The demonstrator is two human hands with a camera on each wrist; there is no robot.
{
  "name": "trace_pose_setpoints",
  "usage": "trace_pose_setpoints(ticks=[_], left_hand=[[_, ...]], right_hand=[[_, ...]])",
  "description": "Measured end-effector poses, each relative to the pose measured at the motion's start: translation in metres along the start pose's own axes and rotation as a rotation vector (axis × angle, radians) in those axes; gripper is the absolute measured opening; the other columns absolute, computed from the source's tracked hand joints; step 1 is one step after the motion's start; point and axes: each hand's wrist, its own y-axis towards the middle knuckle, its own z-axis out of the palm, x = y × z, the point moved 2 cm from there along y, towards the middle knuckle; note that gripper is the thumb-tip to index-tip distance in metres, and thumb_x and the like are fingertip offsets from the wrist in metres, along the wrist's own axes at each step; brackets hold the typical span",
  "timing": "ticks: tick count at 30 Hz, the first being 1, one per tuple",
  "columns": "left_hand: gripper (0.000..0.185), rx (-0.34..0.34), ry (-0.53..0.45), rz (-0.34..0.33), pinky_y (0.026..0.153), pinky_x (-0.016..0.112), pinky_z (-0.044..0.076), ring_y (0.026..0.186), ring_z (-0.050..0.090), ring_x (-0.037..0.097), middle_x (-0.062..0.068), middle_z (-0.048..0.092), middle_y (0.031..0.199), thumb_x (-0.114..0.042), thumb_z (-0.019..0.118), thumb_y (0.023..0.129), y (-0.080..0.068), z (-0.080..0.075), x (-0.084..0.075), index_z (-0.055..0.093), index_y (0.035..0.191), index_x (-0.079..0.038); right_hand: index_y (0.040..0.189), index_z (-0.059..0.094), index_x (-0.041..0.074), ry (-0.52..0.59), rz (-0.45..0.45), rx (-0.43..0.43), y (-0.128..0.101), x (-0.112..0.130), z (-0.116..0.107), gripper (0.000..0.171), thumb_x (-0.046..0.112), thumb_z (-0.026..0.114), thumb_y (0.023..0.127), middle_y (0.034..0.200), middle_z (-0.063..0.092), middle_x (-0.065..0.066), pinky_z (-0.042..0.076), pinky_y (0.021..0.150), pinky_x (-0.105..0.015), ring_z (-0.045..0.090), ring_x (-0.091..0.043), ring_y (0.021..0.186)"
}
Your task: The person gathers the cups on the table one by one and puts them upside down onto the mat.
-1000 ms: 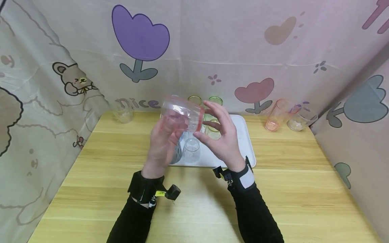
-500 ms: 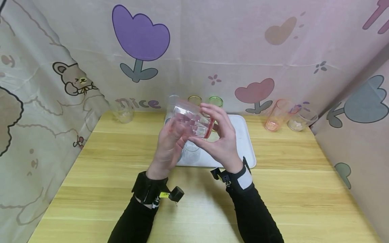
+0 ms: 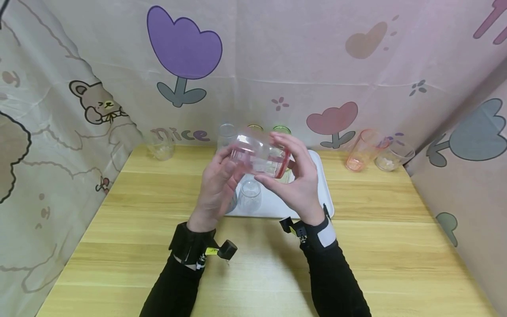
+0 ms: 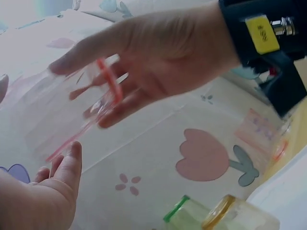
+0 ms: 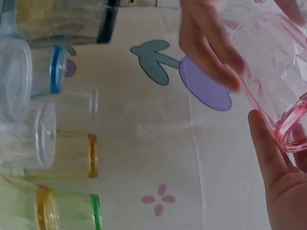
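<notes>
At the far left of the wooden table (image 3: 119, 246), a clear glass (image 3: 160, 147) is set close to the cartoon-printed curtain (image 3: 79, 88). Toward the middle, a clear tumbler with a red rim (image 3: 259, 154) is held on its side above the white tray (image 3: 317, 185), its red rim turned to the right. The base end of the tumbler is cupped by the left hand (image 3: 215, 187), whose fingers are curled around the bottom and lower wall. The rim end is gripped by the right hand (image 3: 299, 180), with the thumb placed under the wall and the fingers laid over the top near the red rim. In the right wrist view the tumbler (image 5: 276, 81) is seen pinched between fingers (image 5: 211, 48) above and the thumb below.

Beneath the held tumbler, a small clear glass (image 3: 250, 196) is stood on the near part of the tray. Behind the hands, a clear blue-tinted glass (image 3: 225, 132), a yellow-rimmed glass (image 3: 254, 128) and a green-rimmed glass (image 3: 281, 130) are partly hidden at the back of the tray. Further right, off the tray, an orange-tinted glass (image 3: 362, 149) and a clear glass tilted against the curtain (image 3: 392, 156) are placed just beside each other.
</notes>
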Motion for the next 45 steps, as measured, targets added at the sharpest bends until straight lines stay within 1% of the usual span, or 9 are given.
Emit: trace_pose_setpoints(ticks=[6,10,14,17,21,24,30,37,45], left_hand=[[0.116,-0.057,0.003,0.049,0.104,0.03,0.054,0.12,0.061,0.025,0.016,0.05,0.137,-0.054,0.094,0.068,0.003,-0.01,-0.006,0.036,0.148,0.006],[0.076,-0.09,0.103,0.13,0.097,0.031,0.057,0.115,0.064,0.024,0.012,0.058,0.131,-0.036,0.084,0.088,0.005,-0.02,-0.012,0.047,0.143,0.001],[0.038,-0.152,0.288,0.225,0.084,0.026,0.058,0.102,0.067,0.021,0.009,0.063,0.122,-0.007,0.065,0.1,0.006,-0.031,-0.02,0.057,0.136,0.0],[0.034,-0.213,0.478,0.285,0.077,0.023,0.055,0.096,0.066,0.021,0.005,0.066,0.116,0.001,0.062,0.1,0.007,-0.042,-0.026,0.06,0.134,0.002],[0.032,-0.287,0.68,0.303,0.078,0.022,0.053,0.097,0.065,0.018,0.003,0.069,0.113,0.0,0.065,0.099,0.01,-0.058,-0.03,0.065,0.13,0.001],[0.031,-0.316,0.814,0.273,0.079,0.022,0.051,0.098,0.064,0.016,0.008,0.07,0.116,-0.004,0.067,0.098,0.011,-0.072,-0.031,0.068,0.129,-0.001],[0.032,-0.307,1.104,0.137,0.081,0.028,0.048,0.102,0.063,0.026,0.015,0.066,0.125,-0.009,0.062,0.101,0.014,-0.098,-0.029,0.067,0.132,-0.003],[0.035,-0.234,1.244,-0.034,0.089,0.047,0.053,0.107,0.063,0.036,0.019,0.062,0.13,-0.01,0.056,0.105,0.017,-0.12,-0.016,0.062,0.138,-0.001],[0.037,-0.12,1.357,-0.234,0.104,0.057,0.048,0.12,0.059,0.041,0.025,0.06,0.134,-0.008,0.05,0.106,0.018,-0.136,-0.002,0.058,0.142,0.001]], right_hand=[[0.139,0.054,-0.008,0.016,0.046,-0.042,0.003,0.002,-0.015,0.077,0.016,0.093,0.078,0.142,0.06,-0.018,0.059,0.094,-0.035,0.058,-0.033,0.124],[0.139,0.054,-0.007,-0.009,0.079,-0.038,0.004,0.003,-0.027,0.075,0.0,0.091,0.074,0.138,0.063,-0.017,0.058,0.093,-0.031,0.059,-0.031,0.119],[0.139,0.058,-0.002,-0.106,0.112,0.006,0.005,0.004,-0.039,0.076,-0.01,0.088,0.07,0.136,0.066,-0.014,0.057,0.089,-0.027,0.061,-0.026,0.116],[0.138,0.062,0.005,-0.201,0.155,0.054,0.005,0.006,-0.046,0.076,-0.008,0.091,0.069,0.133,0.068,-0.007,0.056,0.088,-0.024,0.062,-0.018,0.11],[0.137,0.065,0.012,-0.303,0.192,0.15,0.004,0.006,-0.054,0.076,-0.001,0.095,0.068,0.111,0.069,-0.001,0.053,0.077,-0.022,0.059,-0.014,0.086],[0.137,0.065,0.012,-0.371,0.194,0.238,0.002,0.004,-0.059,0.076,0.004,0.097,0.068,0.11,0.064,-0.001,0.049,0.071,-0.023,0.055,-0.015,0.082],[0.137,0.065,0.016,-0.483,0.319,0.39,-0.003,-0.001,-0.062,0.073,0.016,0.097,0.071,0.132,0.057,-0.002,0.056,0.085,-0.036,0.059,-0.019,0.109],[0.137,0.065,0.014,-0.577,0.447,0.575,-0.007,-0.012,-0.055,0.071,0.019,0.095,0.073,0.125,0.056,-0.007,0.052,0.096,-0.046,0.057,-0.027,0.115],[0.131,0.066,0.014,-0.654,0.534,0.692,-0.015,-0.027,-0.043,0.064,0.018,0.092,0.073,0.123,0.057,-0.007,0.054,0.095,-0.046,0.062,-0.03,0.108]])
